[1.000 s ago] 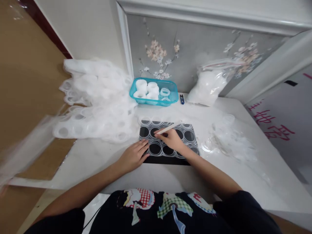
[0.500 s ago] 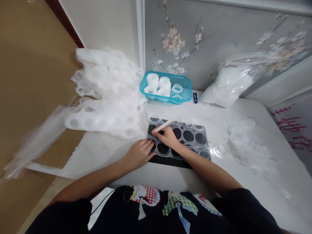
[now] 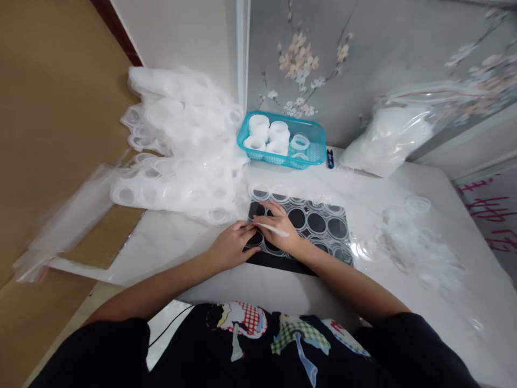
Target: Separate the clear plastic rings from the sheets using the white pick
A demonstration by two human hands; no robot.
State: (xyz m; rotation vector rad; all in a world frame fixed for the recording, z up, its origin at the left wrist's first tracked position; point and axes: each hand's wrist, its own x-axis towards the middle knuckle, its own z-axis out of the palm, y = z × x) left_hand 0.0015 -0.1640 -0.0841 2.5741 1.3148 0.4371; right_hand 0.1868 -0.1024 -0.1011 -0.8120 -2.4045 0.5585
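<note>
A black mat (image 3: 319,226) lies on the white table (image 3: 283,291), covered by a clear plastic sheet of round cells. My right hand (image 3: 280,229) rests on the sheet's left part, fingers closed round a thin pale stick (image 3: 271,229) that lies nearly flat and points left. My left hand (image 3: 231,248) sits just left of it, at the mat's near left corner. Its fingertips are drawn together against the sheet beside the stick's tip. Whether they hold anything is hidden.
A heap of clear blister sheets (image 3: 181,156) fills the table's left. A teal basket (image 3: 283,143) with white rings stands at the back, a small blue clip (image 3: 330,158) beside it. A plastic bag of white pieces (image 3: 388,140) leans at the back right. Loose clear cups (image 3: 407,237) lie at right.
My right hand has tipped the stick from pointing up and away to lying low, tip toward the left. My left hand's fingers have curled in toward the stick's tip. The view has shifted slightly.
</note>
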